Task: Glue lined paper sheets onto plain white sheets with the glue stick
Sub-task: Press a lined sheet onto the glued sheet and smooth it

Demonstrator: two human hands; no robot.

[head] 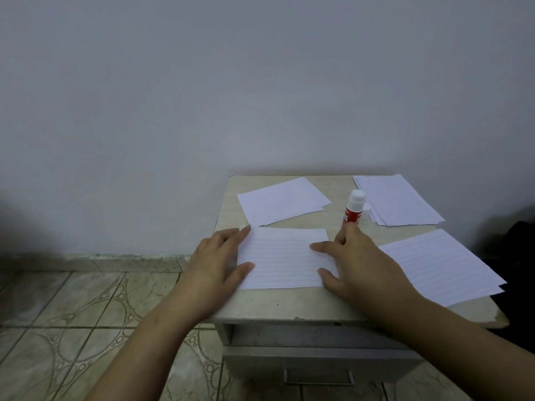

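A lined sheet lies on top of a plain white sheet near the front of the small table. My left hand rests flat on its left edge, fingers straight. My right hand presses the sheet's right edge with forefinger and thumb. Its other fingers curl round the base of the red and white glue stick, which stands upright behind the hand. A stack of plain white sheets lies at the back left, and a stack of lined sheets at the back right.
Another lined sheet on a white sheet lies at the table's right edge. A small white object, perhaps the cap, sits behind the glue stick. The table stands against a wall, with a drawer below and tiled floor to the left.
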